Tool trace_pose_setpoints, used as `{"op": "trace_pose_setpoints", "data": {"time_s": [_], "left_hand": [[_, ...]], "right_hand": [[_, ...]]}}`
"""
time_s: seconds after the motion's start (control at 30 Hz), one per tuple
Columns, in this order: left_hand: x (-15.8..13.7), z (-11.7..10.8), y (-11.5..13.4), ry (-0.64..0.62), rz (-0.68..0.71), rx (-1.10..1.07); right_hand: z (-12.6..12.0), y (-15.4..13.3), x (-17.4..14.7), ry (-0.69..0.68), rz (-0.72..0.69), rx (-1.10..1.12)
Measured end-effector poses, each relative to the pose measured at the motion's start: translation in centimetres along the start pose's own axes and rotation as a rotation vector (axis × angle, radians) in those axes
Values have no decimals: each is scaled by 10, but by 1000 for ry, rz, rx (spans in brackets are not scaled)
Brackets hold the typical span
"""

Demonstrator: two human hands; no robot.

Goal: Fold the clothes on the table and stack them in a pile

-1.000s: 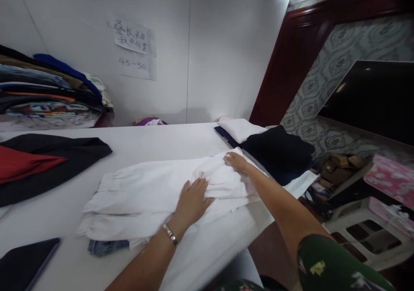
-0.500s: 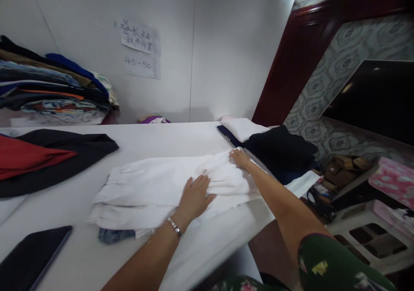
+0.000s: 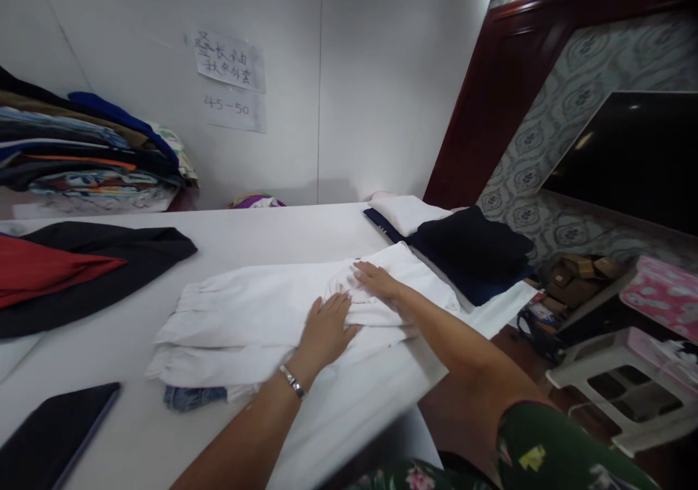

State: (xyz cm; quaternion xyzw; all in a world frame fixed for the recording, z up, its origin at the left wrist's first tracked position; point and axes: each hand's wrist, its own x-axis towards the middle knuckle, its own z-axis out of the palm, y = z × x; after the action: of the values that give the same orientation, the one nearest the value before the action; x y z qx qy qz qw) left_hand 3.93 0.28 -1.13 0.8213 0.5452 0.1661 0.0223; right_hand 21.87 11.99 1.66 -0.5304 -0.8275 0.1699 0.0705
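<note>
A white garment with gathered edges (image 3: 245,304) lies folded lengthwise across the white table. My left hand (image 3: 327,326) rests flat on its middle, fingers stretched out, a bracelet on the wrist. Just beyond it, my right hand (image 3: 376,280) lies on the same cloth, its fingers extended over a rumpled fold. Neither hand grips the fabric visibly. From under the garment's near left end pokes a bit of blue denim (image 3: 195,398).
Dark folded clothes (image 3: 472,246) and a white folded piece (image 3: 408,214) lie at the table's right end. Red cloth (image 3: 54,268) and black cloth (image 3: 158,246) are on the left. A dark flat object (image 3: 59,432) sits near left. A white stool (image 3: 627,381) stands right.
My right hand has slid left along the white garment, from its far right end toward my left hand. The right end of the cloth now lies uncovered. My left hand has stayed put.
</note>
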Motion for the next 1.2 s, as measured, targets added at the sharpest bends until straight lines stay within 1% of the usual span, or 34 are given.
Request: {"op": "trace_pose_setpoints", "data": {"time_s": [0.03,0.1,0.17,0.2,0.23,0.3,0.37,0.47,0.57,0.63,0.7,0.73,0.8,0.87,0.93,1.0,1.07,1.13,1.2], "left_hand": [[0,0,0,3,2,-2],[0,0,0,9,5,-7],[0,0,1,11,2,-14],[1,0,1,10,-1,-18],[1,-1,1,7,-1,-22],[1,-1,2,5,2,-27],[1,-2,2,4,6,-31],[0,-1,1,19,10,-32],[0,2,0,32,11,-30],[0,5,0,25,4,-33],[-1,6,1,22,-2,-45],[-1,6,1,24,-2,-56],[-2,5,3,27,-5,-87],[-4,4,5,20,-12,-117],[-5,3,6,4,-18,-139],[-5,1,5,-15,-10,-154],[-3,-3,3,-47,16,-172],[1,-14,-4,-65,46,-189],[4,-31,-16,-14,-5,-168]], "right_hand": [[-8,6,-7,36,-5,18],[-20,23,-27,157,-1,-11],[-24,45,-48,272,61,-137],[-22,57,-58,293,115,-203],[-18,68,-67,286,178,-250],[-7,85,-78,225,282,-278],[4,95,-83,182,332,-257],[8,98,-82,169,346,-220],[-3,87,-81,141,361,-162],[-8,72,-81,175,321,-150],[-6,52,-79,244,185,-171],[-1,41,-77,270,92,-185],[14,21,-74,259,-81,-204],[34,5,-72,213,-179,-229],[52,-2,-71,189,-208,-263],[63,-3,-71,209,-215,-295],[68,1,-71,233,-226,-319],[68,5,-71,252,-233,-335],[68,7,-70,266,-234,-341]]}}
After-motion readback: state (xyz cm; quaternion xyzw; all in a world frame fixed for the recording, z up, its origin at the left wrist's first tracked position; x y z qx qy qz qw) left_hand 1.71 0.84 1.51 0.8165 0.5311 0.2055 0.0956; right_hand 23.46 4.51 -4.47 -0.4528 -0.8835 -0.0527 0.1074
